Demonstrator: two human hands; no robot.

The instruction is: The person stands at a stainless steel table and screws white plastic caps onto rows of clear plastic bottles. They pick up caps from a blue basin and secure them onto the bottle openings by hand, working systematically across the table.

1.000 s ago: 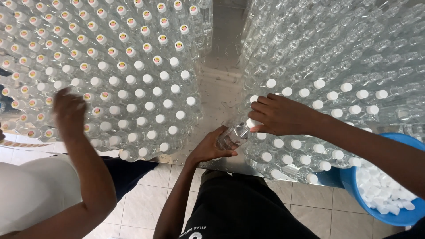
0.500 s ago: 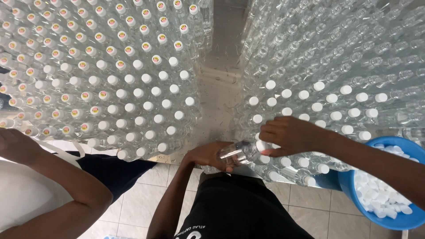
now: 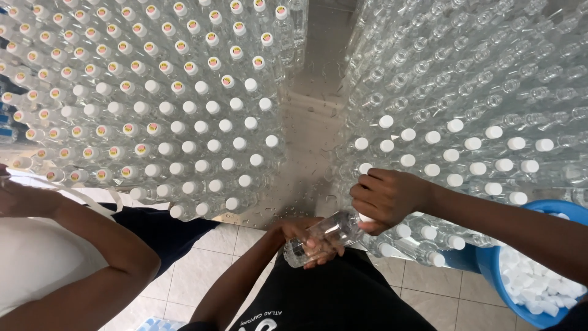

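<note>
Left hand [image 3: 306, 236] grips a clear bottle [image 3: 323, 236] held tilted near the body, in front of the table edge. Right hand [image 3: 384, 197] pinches its white cap [image 3: 366, 217], fingers pressed together.

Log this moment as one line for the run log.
left hand: holds clear plastic bottle | right hand: on bottle's white cap | blue tub of caps: right | co-worker's arm: left

A bottling workshop: massed clear plastic bottles [image 3: 184, 110] on a steel table [image 3: 309, 135].
</note>
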